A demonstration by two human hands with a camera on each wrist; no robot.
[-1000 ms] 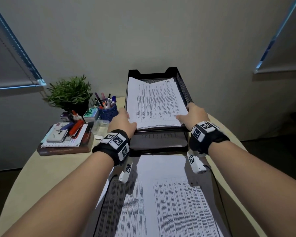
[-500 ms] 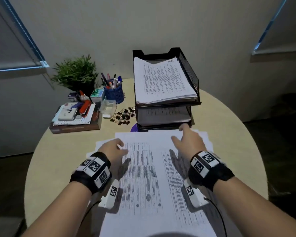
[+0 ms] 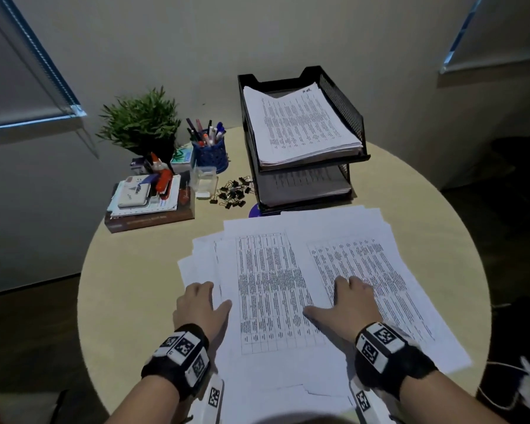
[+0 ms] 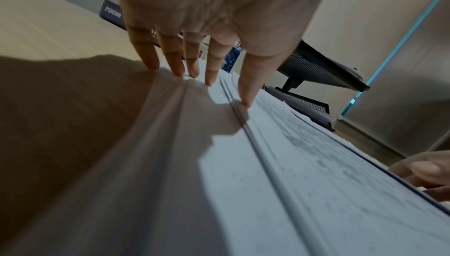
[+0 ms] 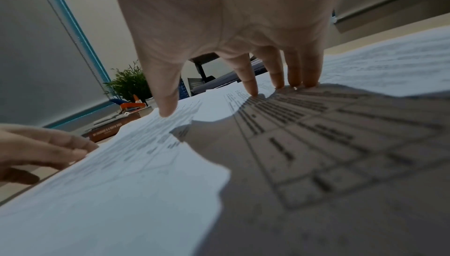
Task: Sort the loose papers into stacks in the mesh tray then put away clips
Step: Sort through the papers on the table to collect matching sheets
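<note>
Both hands (image 3: pixel 201 304) (image 3: pixel 354 301) press flat on loose papers (image 3: pixel 270 289); mesh tray (image 3: pixel 343 108) holds stacks.

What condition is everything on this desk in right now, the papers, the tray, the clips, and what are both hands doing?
Loose papers: spread untidily on the table, overlapping.
Mesh tray: top tier holds a stack; lower tier holds papers too.
Binder clips: scattered beside the tray, not put away.
Clear box: open, apparently empty.
Left hand: fingertips on the papers' left edge.
Right hand: spread, fingertips pressing the papers.
</note>
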